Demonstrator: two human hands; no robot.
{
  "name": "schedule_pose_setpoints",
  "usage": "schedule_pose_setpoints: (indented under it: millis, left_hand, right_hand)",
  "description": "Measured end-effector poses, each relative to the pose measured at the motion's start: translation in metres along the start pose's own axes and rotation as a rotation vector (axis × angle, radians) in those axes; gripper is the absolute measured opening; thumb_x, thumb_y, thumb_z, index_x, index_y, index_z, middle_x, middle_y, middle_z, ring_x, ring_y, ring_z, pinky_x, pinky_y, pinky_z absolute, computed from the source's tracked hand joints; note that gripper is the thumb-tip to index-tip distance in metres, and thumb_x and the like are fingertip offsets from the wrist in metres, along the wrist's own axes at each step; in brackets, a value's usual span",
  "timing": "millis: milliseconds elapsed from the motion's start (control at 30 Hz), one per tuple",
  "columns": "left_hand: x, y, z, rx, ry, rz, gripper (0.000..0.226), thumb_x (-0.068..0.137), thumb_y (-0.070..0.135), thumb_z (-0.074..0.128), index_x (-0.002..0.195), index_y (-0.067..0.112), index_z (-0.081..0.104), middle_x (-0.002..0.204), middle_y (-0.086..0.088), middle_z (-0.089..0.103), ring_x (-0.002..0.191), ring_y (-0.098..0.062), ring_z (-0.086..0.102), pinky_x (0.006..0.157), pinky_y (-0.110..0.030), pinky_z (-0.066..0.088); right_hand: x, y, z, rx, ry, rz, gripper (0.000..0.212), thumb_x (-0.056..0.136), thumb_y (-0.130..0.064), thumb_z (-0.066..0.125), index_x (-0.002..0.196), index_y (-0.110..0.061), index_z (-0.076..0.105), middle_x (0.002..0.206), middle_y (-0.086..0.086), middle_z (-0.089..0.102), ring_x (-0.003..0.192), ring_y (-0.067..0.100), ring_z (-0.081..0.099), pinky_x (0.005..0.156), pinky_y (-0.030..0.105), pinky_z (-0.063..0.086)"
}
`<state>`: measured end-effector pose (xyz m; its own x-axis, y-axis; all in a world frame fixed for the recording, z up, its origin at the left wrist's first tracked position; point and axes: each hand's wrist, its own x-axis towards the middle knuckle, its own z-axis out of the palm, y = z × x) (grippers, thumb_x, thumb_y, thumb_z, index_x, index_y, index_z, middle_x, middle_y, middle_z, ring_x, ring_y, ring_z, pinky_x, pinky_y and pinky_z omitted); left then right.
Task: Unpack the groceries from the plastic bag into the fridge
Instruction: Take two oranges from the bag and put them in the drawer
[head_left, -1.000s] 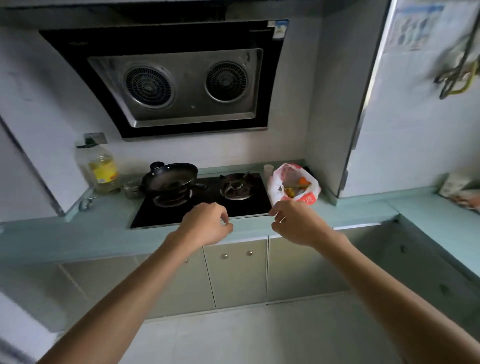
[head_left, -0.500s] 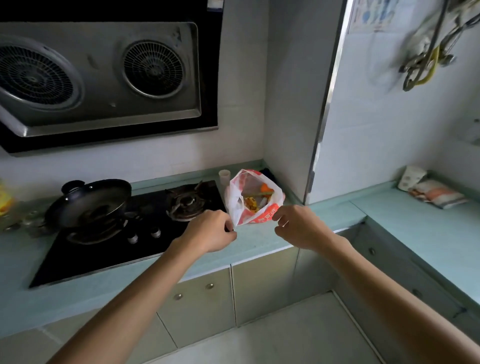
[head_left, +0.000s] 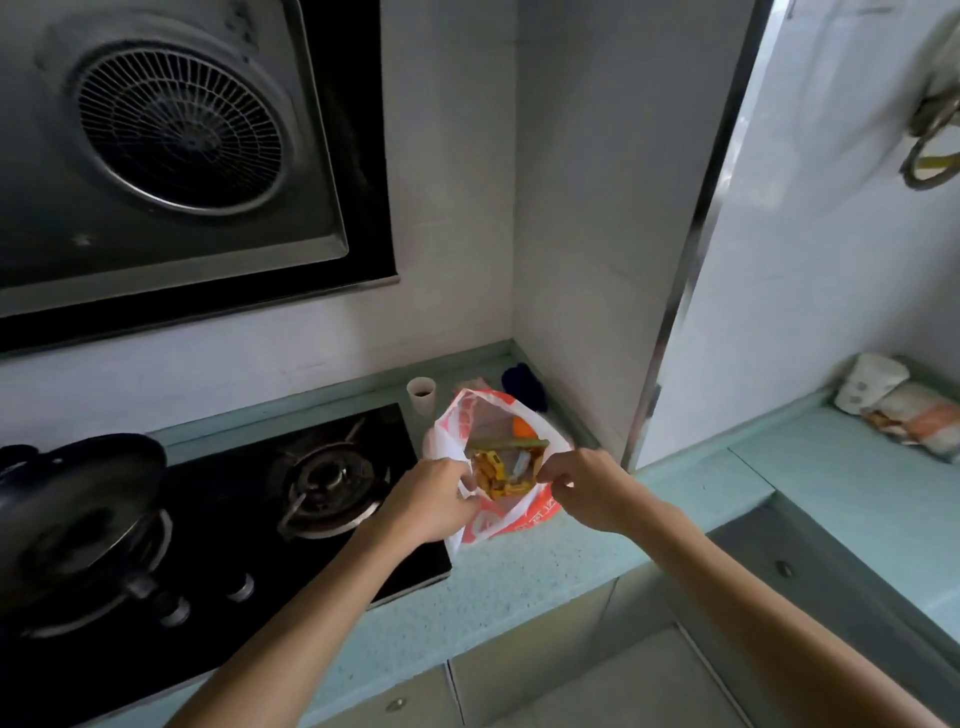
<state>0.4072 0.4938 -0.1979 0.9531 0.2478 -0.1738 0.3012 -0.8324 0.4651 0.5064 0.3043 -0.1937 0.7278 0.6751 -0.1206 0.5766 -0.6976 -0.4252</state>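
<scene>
Groceries are not yet out of the bag: the step in hand looks like the opening of it, the very start of the task. Nearest the camera, both forearms reach forward over the pale green counter (head_left: 519, 587). The left hand (head_left: 423, 501) pinches the near left edge of the plastic bag (head_left: 498, 522), and the right hand (head_left: 582, 486) pinches the near right edge, so each hand grips the thin film and the two draw the mouth apart.

That bag, white with orange-red print, stands on the counter just right of the black gas hob (head_left: 291, 519), its mouth gaping upward. Inside lie a yellow packet (head_left: 491, 470), something long and green (head_left: 511, 443) and a round orange item (head_left: 522, 427); what else is under them is hidden.

Next, I judge, one hand must let go and reach in for an item while the other steadies the limp film. No fridge is in view, so a turn away will be needed.

Behind the bag stand a small paper cup (head_left: 421, 395) and a dark object (head_left: 524, 382) in the corner. A pan (head_left: 78, 499) sits on the left burner.
</scene>
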Motion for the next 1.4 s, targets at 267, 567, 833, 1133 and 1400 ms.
schedule_pose_setpoints:
  millis: [267, 567, 833, 1133, 1400]
  left_hand:
    - [0.128, -0.019, 0.06, -0.24, -0.016, -0.088, 0.03, 0.095, 0.011, 0.053, 0.123, 0.01, 0.063, 0.12, -0.006, 0.069, 0.111, -0.021, 0.065, 0.086, -0.022, 0.05]
    - [0.241, -0.033, 0.117, -0.207, -0.035, -0.251, 0.033, 0.099, 0.013, 0.051, 0.131, 0.02, 0.058, 0.133, -0.001, 0.061, 0.121, -0.018, 0.059, 0.103, -0.022, 0.046]
    - [0.289, -0.092, 0.105, 0.118, 0.107, -0.392, 0.034, 0.089, 0.014, 0.059, 0.123, 0.009, 0.06, 0.113, -0.012, 0.069, 0.102, -0.03, 0.067, 0.085, -0.038, 0.054]
    - [0.319, -0.128, 0.099, 0.391, -0.053, -0.349, 0.083, 0.078, 0.036, 0.077, 0.145, 0.013, 0.034, 0.142, -0.015, 0.047, 0.126, -0.029, 0.051, 0.102, -0.037, 0.046]
    - [0.312, -0.117, 0.108, 0.239, 0.002, -0.325, 0.088, 0.069, 0.05, 0.08, 0.139, 0.013, 0.042, 0.138, -0.011, 0.051, 0.123, -0.025, 0.053, 0.1, -0.036, 0.047]
  right_hand:
    - [0.141, 0.078, 0.041, 0.029, -0.17, 0.059, 0.033, 0.098, -0.007, 0.045, 0.123, -0.02, 0.062, 0.108, 0.005, 0.068, 0.081, 0.02, 0.069, 0.065, 0.037, 0.062]
    - [0.248, 0.112, 0.055, 0.415, -0.309, 0.029, 0.037, 0.084, -0.036, 0.07, 0.115, -0.018, 0.064, 0.094, 0.0, 0.074, 0.085, 0.014, 0.071, 0.069, 0.019, 0.054]
    - [0.32, 0.159, 0.078, -0.033, -0.186, 0.046, 0.042, 0.088, -0.036, 0.063, 0.127, -0.02, 0.058, 0.12, 0.003, 0.065, 0.113, 0.024, 0.061, 0.098, 0.031, 0.047]
    - [0.352, 0.161, 0.098, -0.306, -0.073, -0.031, 0.054, 0.084, -0.048, 0.068, 0.128, -0.022, 0.055, 0.124, 0.002, 0.063, 0.111, 0.021, 0.062, 0.093, 0.033, 0.053]
    - [0.352, 0.151, 0.103, -0.431, -0.04, 0.023, 0.049, 0.088, -0.039, 0.066, 0.129, -0.016, 0.052, 0.118, 0.006, 0.06, 0.104, 0.02, 0.062, 0.091, 0.031, 0.053]
